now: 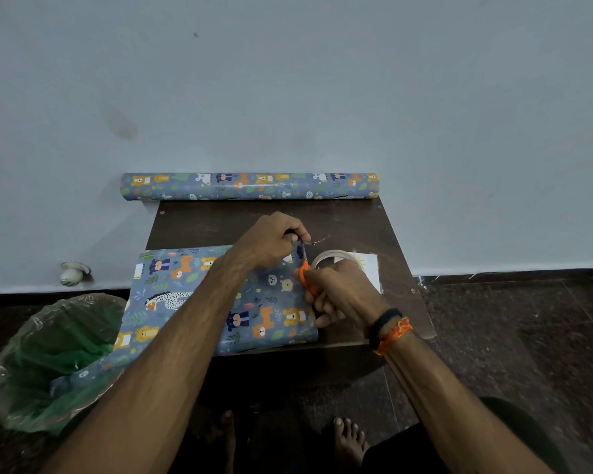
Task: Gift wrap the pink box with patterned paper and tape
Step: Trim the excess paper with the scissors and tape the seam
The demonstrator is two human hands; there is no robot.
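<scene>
A sheet of blue animal-patterned paper [185, 295] covers the box on the small dark table [356, 220]; no pink of the box shows. My left hand [271, 241] pinches the paper's far right corner, beside a thin strip of tape [320, 239] that sticks out to the right. My right hand [339, 295] grips orange-handled scissors [304, 273] at the paper's right edge, blades pointing up towards the left fingers. A tape roll [336, 256] lies just behind the right hand.
A roll of the same paper [250, 186] lies along the table's back edge against the wall. A white card [370, 268] sits under the tape roll. A bin with a green liner [55, 360] stands on the floor at left, paper hanging over it. Bare feet [348, 443] below.
</scene>
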